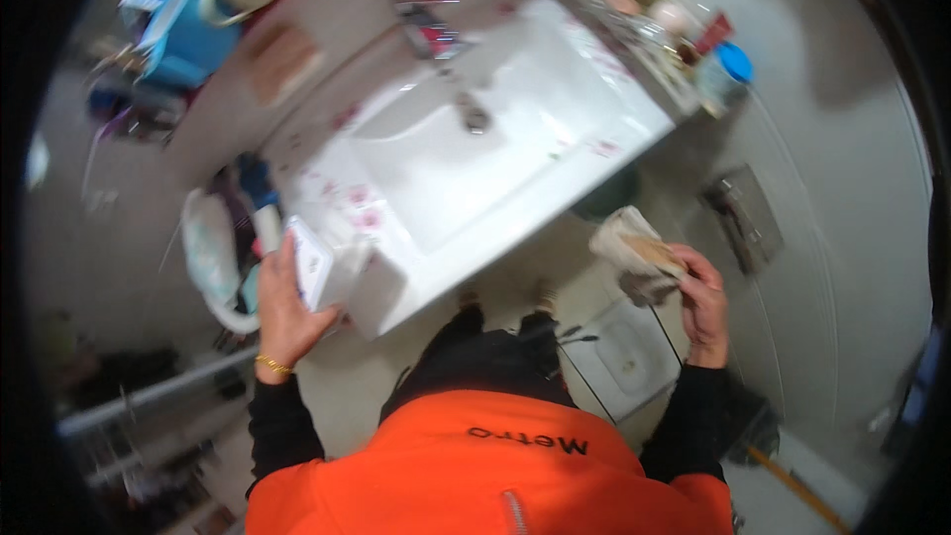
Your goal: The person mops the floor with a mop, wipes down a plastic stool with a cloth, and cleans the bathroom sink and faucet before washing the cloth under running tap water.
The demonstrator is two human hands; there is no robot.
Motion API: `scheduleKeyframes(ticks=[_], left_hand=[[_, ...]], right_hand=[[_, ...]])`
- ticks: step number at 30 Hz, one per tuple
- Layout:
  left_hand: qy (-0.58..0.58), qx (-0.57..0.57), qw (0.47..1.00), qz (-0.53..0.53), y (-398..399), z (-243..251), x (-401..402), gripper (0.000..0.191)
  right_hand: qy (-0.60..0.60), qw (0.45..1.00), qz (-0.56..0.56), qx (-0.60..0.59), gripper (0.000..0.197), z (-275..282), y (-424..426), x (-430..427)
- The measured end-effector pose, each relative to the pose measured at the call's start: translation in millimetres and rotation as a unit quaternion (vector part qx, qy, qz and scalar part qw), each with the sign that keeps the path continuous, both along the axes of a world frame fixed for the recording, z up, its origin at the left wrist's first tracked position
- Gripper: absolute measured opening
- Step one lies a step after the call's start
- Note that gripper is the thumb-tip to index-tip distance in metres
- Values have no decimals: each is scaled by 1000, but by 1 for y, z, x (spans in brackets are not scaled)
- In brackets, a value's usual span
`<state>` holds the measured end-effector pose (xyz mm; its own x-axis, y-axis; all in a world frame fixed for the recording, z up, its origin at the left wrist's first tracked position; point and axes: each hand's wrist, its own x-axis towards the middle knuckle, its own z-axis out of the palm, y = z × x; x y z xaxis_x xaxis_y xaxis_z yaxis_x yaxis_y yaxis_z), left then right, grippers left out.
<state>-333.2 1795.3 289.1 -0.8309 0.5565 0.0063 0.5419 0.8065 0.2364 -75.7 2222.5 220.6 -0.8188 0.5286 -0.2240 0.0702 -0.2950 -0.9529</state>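
My left hand (pixel 290 316) grips a white box (pixel 316 264) by its edge, fingers on the far side and thumb at the front. The box bears writing and is at the left end of the white washbasin (pixel 446 200); blur hides whether it rests on the rim. In my right hand (pixel 702 297) hangs a crumpled, stained pale cloth (pixel 631 241), held by one end off the basin's right front side. The basin has pink flower prints, a metal faucet (pixel 427 30) and a drain (pixel 472 113).
A basket (pixel 200 260) of brushes and bottles hangs left of the basin. Jars and bottles, one with a blue lid (pixel 733 63), line the right ledge. A blue container (pixel 189 37) stands at the upper left. A squat toilet (pixel 628 357) is in the floor.
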Motion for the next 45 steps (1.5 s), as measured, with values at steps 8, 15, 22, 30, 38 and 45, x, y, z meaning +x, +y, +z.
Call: scheduleKeyframes(ticks=[8,15,22,30,38,45], left_hand=[[-46,29,992,111,-56,19,31,107],[-93,79,974,189,-98,30,63,103],[-128,75,953,264,-138,23,86,103],[-181,68,919,343,-163,7,91,104],[-224,75,919,315,-161,-1,77,106],[-200,97,941,256,-141,9,54,104]], right_hand=[[56,929,352,95,31,42,-47,-159],[103,842,484,215,31,26,-178,-300],[125,816,301,478,36,-33,-299,-434],[132,743,150,639,57,-137,-379,-461],[76,729,259,629,50,-116,-367,-486],[155,649,423,613,37,-95,-292,-359]])
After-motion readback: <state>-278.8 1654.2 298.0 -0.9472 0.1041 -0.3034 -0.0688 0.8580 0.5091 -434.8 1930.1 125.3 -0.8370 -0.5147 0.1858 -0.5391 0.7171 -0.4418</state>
